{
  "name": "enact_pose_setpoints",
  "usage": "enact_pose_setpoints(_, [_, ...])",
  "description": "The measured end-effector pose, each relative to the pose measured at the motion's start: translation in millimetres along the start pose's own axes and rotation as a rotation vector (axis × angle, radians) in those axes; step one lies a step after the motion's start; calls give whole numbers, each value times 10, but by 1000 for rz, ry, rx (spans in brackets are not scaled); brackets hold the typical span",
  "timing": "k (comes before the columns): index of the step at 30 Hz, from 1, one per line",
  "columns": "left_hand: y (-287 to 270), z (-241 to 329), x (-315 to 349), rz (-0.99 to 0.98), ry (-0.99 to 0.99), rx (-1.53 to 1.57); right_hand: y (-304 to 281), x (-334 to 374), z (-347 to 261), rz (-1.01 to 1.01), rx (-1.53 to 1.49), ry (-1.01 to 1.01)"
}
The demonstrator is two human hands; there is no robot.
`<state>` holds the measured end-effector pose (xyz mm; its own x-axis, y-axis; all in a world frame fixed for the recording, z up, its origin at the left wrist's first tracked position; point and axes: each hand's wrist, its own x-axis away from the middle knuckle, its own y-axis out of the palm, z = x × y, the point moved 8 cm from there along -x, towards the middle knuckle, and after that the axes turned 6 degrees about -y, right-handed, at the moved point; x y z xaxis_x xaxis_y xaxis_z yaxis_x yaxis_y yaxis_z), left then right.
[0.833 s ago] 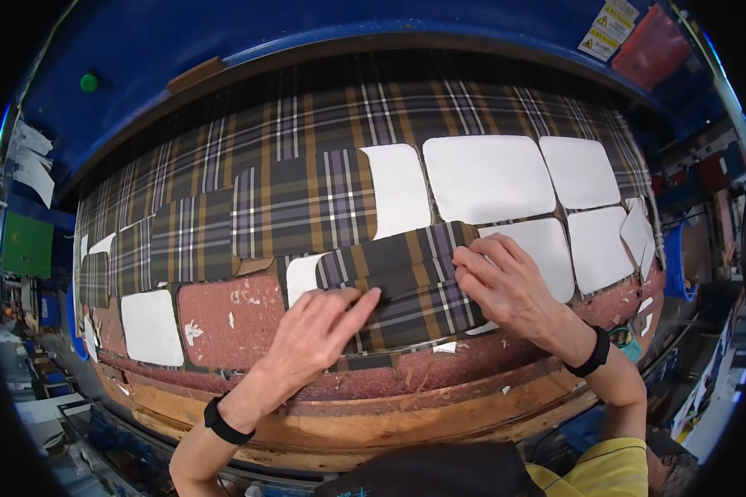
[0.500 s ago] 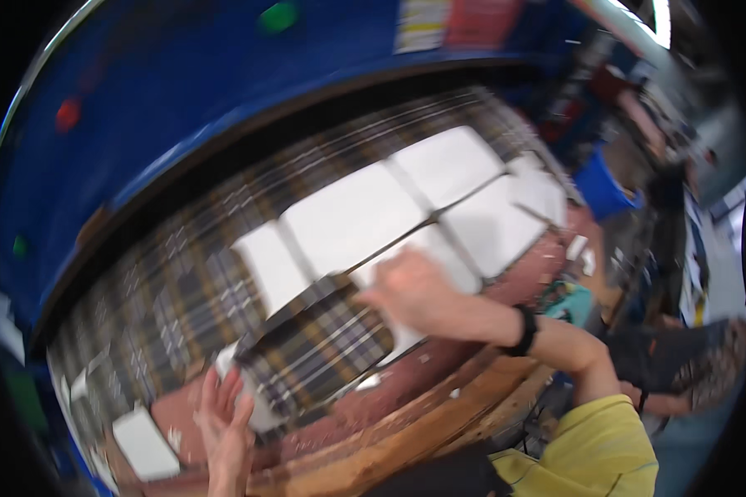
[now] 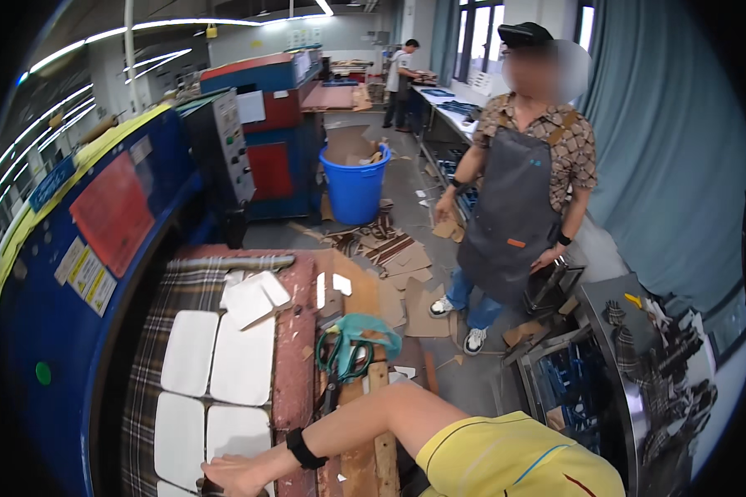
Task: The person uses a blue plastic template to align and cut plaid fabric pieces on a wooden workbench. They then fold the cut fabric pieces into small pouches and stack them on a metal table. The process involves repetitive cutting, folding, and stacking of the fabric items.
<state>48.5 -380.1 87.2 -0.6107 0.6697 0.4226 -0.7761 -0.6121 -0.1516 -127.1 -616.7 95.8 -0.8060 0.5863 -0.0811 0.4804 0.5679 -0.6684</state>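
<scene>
My right hand (image 3: 235,475) is at the lower left, over the white rectangular panels, with a black band on its wrist. Its fingers look curled together, and whatever lies in them is hidden by the hand and the picture's lower edge. Near it a white panel (image 3: 239,427) lies on plaid fabric (image 3: 147,356), with more panels such as a long white one (image 3: 242,360) in rows beyond. A few smaller white pieces (image 3: 253,300) overlap at the far end. My left hand is out of view.
Green-handled scissors (image 3: 333,364) and a teal bag (image 3: 371,333) lie on the table's wooden edge. A blue machine (image 3: 66,348) borders the left. Beyond stand a blue bin (image 3: 355,186), cardboard scraps (image 3: 406,257) and an aproned person (image 3: 514,182). A loaded cart (image 3: 572,373) is right.
My view has swung up and right, bringing the room and the standing person into sight. My left hand has left the picture; my right hand now shows at the lower left.
</scene>
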Motion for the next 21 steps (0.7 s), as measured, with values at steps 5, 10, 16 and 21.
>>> enact_pose_setpoints(5, [560,373,78,-55,25,-102,269,-336,407,47,-12,-102])
enact_pose_setpoints(10, [710,542,132,-50,59,-148,163,-192,307,36,-162,-19])
enact_pose_setpoints(16, [670,641,144,-17,78,-184,-222,-13,-256,283,-376,-170])
enact_pose_setpoints(21, [755,709,135,-28,88,-230,-40,67,-282,108,-433,-467])
